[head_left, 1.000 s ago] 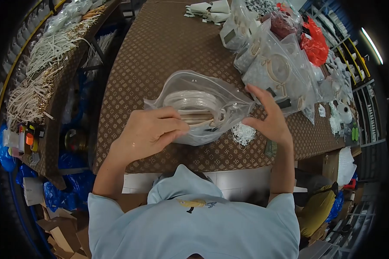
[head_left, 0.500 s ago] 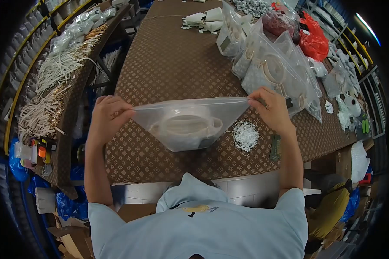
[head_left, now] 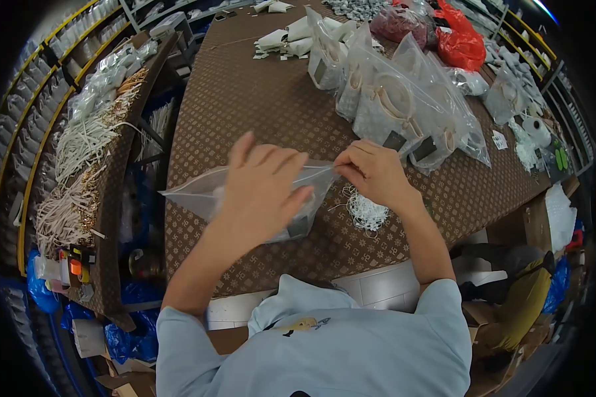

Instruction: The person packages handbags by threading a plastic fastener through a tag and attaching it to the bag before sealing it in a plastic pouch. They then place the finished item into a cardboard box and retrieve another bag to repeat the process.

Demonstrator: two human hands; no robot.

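Observation:
A clear plastic zip bag (head_left: 195, 193) with a pale handbag inside stands on the patterned tabletop, mostly hidden behind my left hand (head_left: 258, 192). That hand hovers in front of the bag's top edge, fingers spread, and grips nothing I can see. At the bag's right upper corner, my right hand (head_left: 376, 173) pinches the plastic between thumb and fingers. Just below the right hand lies a tangled heap of thin white strings (head_left: 367, 213).
Several bagged handbags (head_left: 387, 109) stand at the right, near a red plastic bag (head_left: 461, 41). White pouches (head_left: 299, 34) lie at the back. On the left, a side bench holds bundles of pale straps (head_left: 66, 215). A roll (head_left: 536, 132) sits at the far right.
My left hand has let go of the bag's left corner and moved right across its front. The right hand keeps its pinch and has shifted left. The camera view has moved slightly.

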